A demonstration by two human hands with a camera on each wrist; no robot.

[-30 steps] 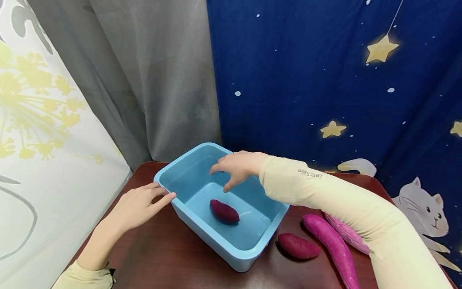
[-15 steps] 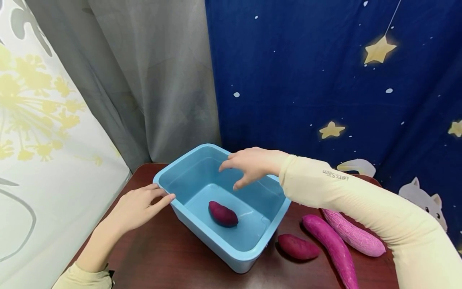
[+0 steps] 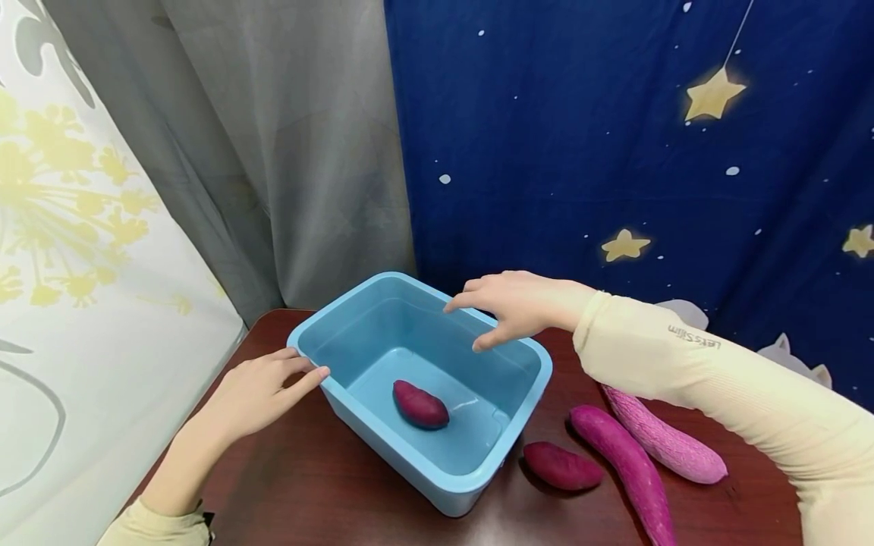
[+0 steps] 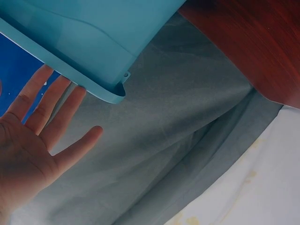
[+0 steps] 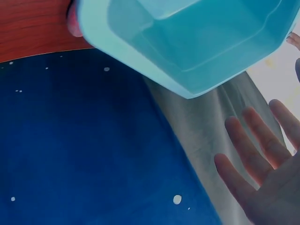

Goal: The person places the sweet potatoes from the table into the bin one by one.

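A light blue plastic bin (image 3: 382,436) stands on the table. A dark purple sweet potato (image 3: 420,404) lies on its floor. My left hand (image 3: 262,390) touches the bin's left rim with its fingertips; in the left wrist view the fingers (image 4: 56,112) look fairly straight and spread. Over the far right rim hovers my right hand (image 3: 522,303), holding nothing, its fingers (image 5: 248,150) apart and loosely extended. Right of the bin lie a second sweet potato (image 3: 563,466), a long smooth magenta eggplant (image 3: 624,470) and a pink, rough-skinned long vegetable (image 3: 669,440).
The dark red-brown wooden table (image 3: 293,485) carries everything. Close behind it hang a grey curtain (image 3: 334,167) and a blue star-patterned curtain (image 3: 546,136). A white cloth with yellow print (image 3: 136,364) borders the left side. The right sleeve (image 3: 683,364) passes over the table's far right.
My right hand has moved to the right, from above the bin's middle toward its far right rim, uncovering more of the pink vegetable. The left hand and the sweet potatoes stay put.
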